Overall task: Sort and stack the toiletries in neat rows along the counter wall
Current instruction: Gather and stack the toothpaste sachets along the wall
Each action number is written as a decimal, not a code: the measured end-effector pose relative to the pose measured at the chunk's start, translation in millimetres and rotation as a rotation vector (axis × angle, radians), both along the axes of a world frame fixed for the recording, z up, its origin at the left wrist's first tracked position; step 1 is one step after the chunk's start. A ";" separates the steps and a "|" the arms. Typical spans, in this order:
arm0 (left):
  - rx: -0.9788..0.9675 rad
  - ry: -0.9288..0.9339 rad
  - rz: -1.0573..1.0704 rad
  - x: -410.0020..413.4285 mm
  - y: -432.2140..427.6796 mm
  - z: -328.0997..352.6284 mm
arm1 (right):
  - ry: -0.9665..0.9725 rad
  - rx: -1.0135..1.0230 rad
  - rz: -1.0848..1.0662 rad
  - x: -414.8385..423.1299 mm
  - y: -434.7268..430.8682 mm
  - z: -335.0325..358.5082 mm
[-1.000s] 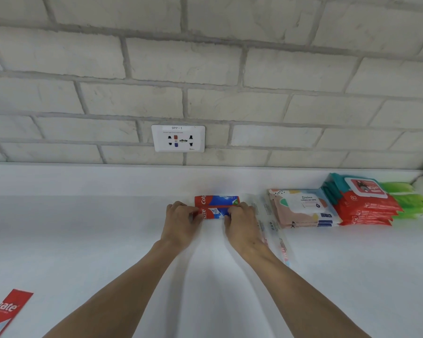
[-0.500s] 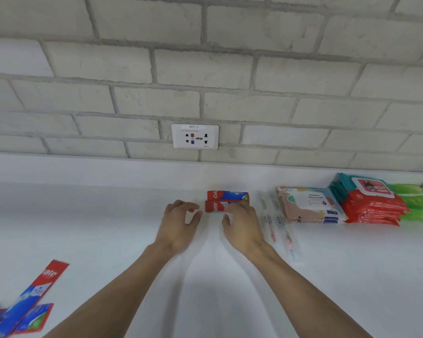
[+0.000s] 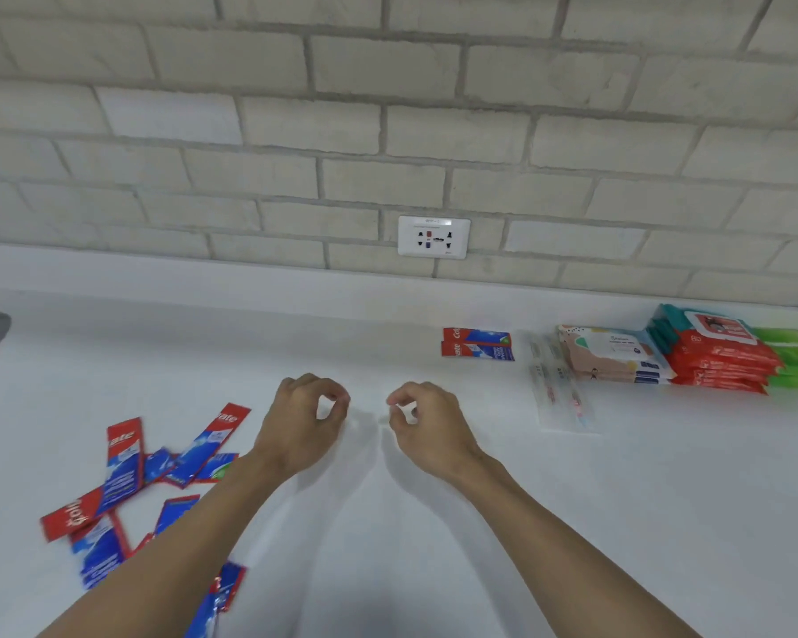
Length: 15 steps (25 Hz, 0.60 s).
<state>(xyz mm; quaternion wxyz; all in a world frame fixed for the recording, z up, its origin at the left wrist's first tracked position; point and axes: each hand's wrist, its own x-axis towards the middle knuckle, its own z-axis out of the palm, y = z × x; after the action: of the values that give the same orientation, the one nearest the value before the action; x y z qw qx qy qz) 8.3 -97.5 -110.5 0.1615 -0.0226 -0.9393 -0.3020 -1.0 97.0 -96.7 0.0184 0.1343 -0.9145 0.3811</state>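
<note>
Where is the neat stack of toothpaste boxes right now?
In the head view, the toothpaste stack sits right of centre near the wall, below the wall socket and just left of the clear toothbrush packs.

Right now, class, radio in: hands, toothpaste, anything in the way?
Left hand, right hand curled, empty. Two red-and-blue toothpaste packs paired near brick wall; loose packs scattered left. Nothing blocking between.
</note>
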 end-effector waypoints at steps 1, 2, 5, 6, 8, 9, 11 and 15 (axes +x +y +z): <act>-0.006 0.002 0.014 8.5 -11.5 0.1 | -0.010 -0.002 0.023 9.2 -12.4 -1.2; -0.011 0.005 0.030 15.8 -24.2 0.1 | -0.023 -0.003 0.051 18.0 -24.7 -2.9; -0.041 -0.016 0.109 27.1 -65.8 -3.8 | -0.065 0.015 0.147 41.0 -58.0 -8.7; -0.064 -0.046 0.136 26.5 -76.5 -7.2 | -0.082 0.039 0.173 45.9 -64.4 -12.0; -0.117 -0.142 0.193 27.7 -104.1 -13.1 | -0.112 0.110 0.227 56.8 -84.3 -16.8; -0.145 -0.208 0.226 26.0 -114.9 -16.4 | -0.126 0.167 0.252 60.0 -91.3 -19.0; -0.191 -0.358 0.286 23.2 -130.3 -22.9 | -0.130 0.310 0.293 65.7 -100.0 -23.0; -0.288 -0.478 0.314 19.8 -138.2 -31.8 | -0.130 0.474 0.309 75.4 -105.3 -28.8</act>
<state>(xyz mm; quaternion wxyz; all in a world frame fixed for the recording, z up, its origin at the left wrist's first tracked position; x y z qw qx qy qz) 28.1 -235.7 -142.3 -0.0238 0.1714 -0.9757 -0.1343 74.4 -8.3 -125.5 -0.1302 0.2478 -0.9461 0.1627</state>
